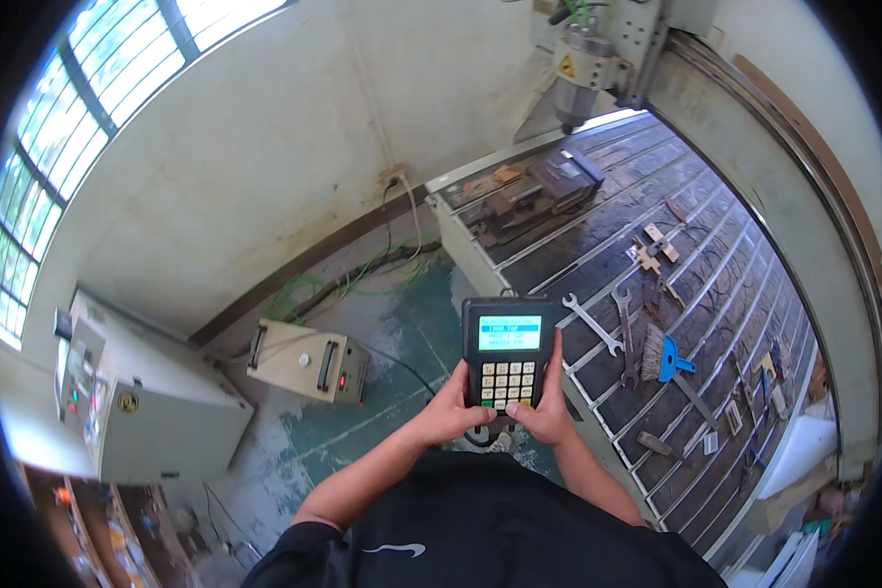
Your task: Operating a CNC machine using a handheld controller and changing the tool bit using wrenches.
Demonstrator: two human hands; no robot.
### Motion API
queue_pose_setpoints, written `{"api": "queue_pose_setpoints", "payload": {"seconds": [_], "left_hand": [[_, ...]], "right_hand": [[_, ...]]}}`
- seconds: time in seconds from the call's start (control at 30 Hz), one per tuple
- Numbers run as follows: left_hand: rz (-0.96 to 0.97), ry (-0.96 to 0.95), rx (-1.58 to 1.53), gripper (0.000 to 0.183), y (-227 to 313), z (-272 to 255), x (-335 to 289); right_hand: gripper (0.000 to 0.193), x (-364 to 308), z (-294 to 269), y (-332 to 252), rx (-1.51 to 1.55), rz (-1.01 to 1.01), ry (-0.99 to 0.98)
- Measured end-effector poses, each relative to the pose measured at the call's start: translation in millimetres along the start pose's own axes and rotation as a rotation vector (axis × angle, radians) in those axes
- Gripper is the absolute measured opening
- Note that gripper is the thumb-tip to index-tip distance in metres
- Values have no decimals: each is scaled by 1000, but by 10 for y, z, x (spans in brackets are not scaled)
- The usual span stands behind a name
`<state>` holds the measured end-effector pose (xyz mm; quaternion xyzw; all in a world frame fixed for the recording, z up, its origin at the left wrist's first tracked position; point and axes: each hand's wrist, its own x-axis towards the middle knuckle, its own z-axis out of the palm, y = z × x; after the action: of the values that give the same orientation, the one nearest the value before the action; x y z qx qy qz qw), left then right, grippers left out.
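A black handheld controller (472, 367) is held upright between both my hands, its lit cyan screen (510, 332) above a keypad of pale keys. My left hand (449, 407) grips its lower left side, thumb by the bottom row of keys. Around the lower right side wraps my right hand (549, 407), with its thumb over the bottom keys and a finger stretched up along the edge. The thumbs partly cover the lowest keys. A dark cable runs off to the left of the controller.
On my right is a slotted machine bed (598, 392) with wrenches (594, 325), a blue-handled brush (670, 361) and a vise (519, 211). A spindle head (580, 78) hangs over its far end. A beige box (307, 361) stands on the floor, near a grey cabinet (167, 421).
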<state>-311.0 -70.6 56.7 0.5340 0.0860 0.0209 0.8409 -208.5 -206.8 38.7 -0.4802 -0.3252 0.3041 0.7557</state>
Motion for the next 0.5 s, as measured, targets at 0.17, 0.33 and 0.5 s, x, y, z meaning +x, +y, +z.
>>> {"api": "queue_pose_setpoints", "payload": {"seconds": [0.17,0.33,0.5], "left_hand": [[49,29,21,77,66,-23,-100],[8,47,-1,75,158,-221,-302],[129,-50,-28,63,167,-541,-519]], "right_hand": [[104,123,165,-157,41,-24,-72],[103,173,426,-80,-2,-25,-95],[103,148,749,87,-24,-27,-70]]}}
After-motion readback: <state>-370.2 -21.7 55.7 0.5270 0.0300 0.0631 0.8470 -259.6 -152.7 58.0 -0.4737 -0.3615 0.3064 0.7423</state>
